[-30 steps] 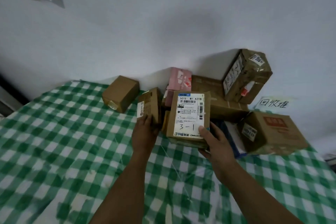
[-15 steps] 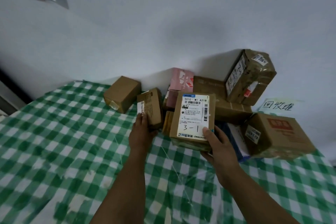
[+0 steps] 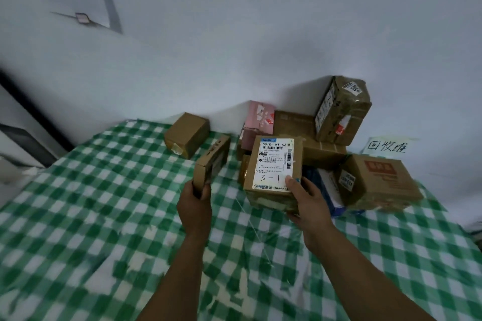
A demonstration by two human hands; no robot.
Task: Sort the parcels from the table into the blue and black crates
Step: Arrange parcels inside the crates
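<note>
Tablecloth, left hand, right hand gripping parcels

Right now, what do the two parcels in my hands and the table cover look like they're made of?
Parcel marked 3-1: likely cardboard, matte brown, folded edges, white paper label. Small flat parcel: same matte brown cardboard. Table cover: probably thin plastic sheet; the green check shows a sheen and creases.

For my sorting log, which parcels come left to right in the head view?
Plain brown cardboard box, slim brown cardboard parcel in left hand, white-labelled cardboard parcel in right hand, red-printed cardboard box.
</note>
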